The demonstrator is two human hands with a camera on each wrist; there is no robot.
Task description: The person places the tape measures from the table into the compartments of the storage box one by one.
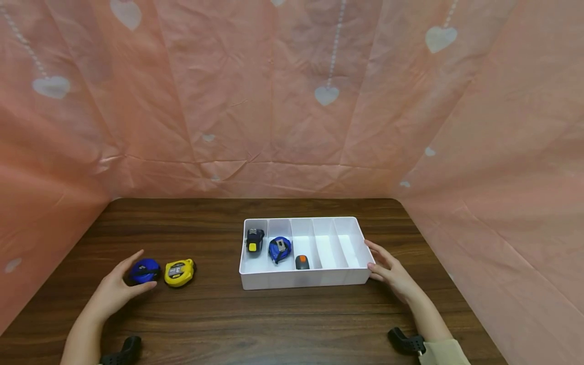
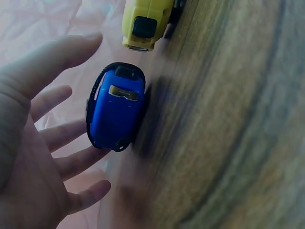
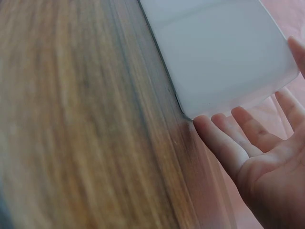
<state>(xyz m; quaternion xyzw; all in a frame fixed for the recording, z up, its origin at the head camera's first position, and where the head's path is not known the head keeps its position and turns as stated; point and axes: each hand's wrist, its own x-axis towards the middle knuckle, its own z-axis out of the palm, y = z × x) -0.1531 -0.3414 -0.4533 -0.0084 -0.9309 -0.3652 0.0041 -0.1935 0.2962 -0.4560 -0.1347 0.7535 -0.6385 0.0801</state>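
Note:
A blue tape measure (image 1: 144, 271) (image 2: 116, 107) lies on the dark wooden table (image 1: 214, 314), with a yellow tape measure (image 1: 180, 272) (image 2: 145, 21) just to its right. My left hand (image 1: 119, 287) (image 2: 38, 157) is spread around the blue one, thumb on its far side and fingers on its near side, not closed on it. A white divided tray (image 1: 303, 279) (image 3: 224, 52) holds a black-and-yellow tape measure (image 1: 254, 240), a blue one (image 1: 280, 249) and a small grey-and-orange one (image 1: 302, 261) in its left compartments. My right hand (image 1: 388, 268) (image 3: 248, 148) lies with straight fingers against the tray's right end.
Pink sheeting with white hearts (image 1: 326, 95) walls the table at the back and on both sides. The tray's two right compartments (image 1: 337, 248) hold nothing. Bare wood runs along the table's front edge between my arms.

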